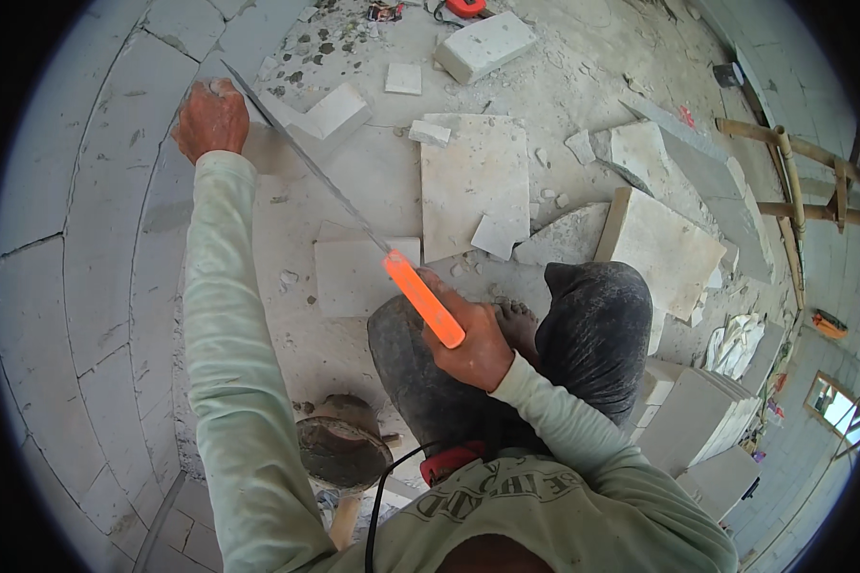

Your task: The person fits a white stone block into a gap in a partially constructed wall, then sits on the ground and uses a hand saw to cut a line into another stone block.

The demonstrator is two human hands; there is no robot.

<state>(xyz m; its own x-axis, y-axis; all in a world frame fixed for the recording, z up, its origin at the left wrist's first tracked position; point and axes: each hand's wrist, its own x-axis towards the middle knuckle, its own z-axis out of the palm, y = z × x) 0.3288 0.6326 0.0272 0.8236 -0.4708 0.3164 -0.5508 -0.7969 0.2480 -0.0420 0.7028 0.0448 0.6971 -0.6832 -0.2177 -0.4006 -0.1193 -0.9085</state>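
Note:
My right hand [475, 342] is wrapped around the orange handle of a handsaw [323, 177], just above my bent knees. The saw's long, thin blade slants away to the far left, its tip beside my left hand [212, 119]. That hand is closed, knuckles up, against the pale block wall [100, 181]; whatever its fingers grip is hidden beneath it. Under the blade lies a notched pale block [334, 113]. From this angle I cannot tell whether the blade touches it.
Flat pale slabs [475, 191] and broken pieces [569, 237] litter the dusty floor ahead. A larger block [487, 46] lies farther off. Close by my left arm is a mortar-caked bucket [342, 444]. Stacked blocks [693, 415] stand at right, near a wooden frame [793, 172].

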